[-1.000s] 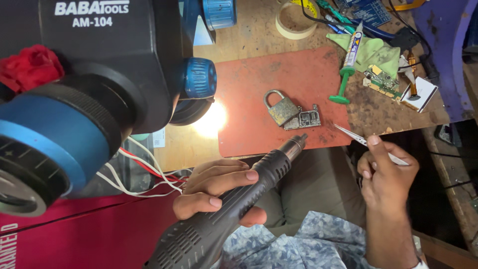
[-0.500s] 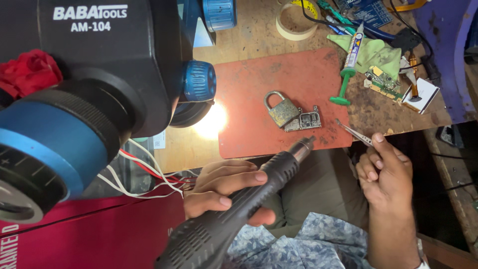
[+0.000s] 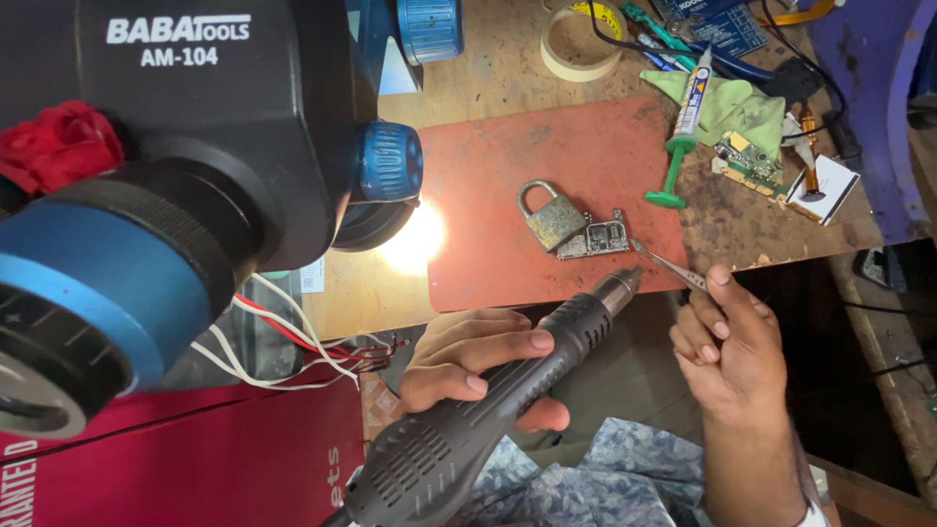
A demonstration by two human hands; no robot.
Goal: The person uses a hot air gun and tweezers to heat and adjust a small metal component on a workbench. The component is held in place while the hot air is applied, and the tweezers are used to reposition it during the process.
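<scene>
**On the red mat: board just ahead of both hands**

I see my left hand (image 3: 478, 366) gripping the hot-air wand (image 3: 508, 390), nozzle aimed up-right at the circuit board (image 3: 597, 237). My right hand (image 3: 727, 342), nearer, pinches tweezers (image 3: 669, 265) whose tip touches the board's edge beside the padlock (image 3: 549, 217).

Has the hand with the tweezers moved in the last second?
Yes. The right hand has brought the tweezers left and up, so their tip now reaches the circuit board beside the padlock.

microscope (image 3: 146, 195): cut off left and top | hot-air gun (image 3: 488, 410): rear cut off below | circuit board (image 3: 597, 237): parts too small to tell
</scene>
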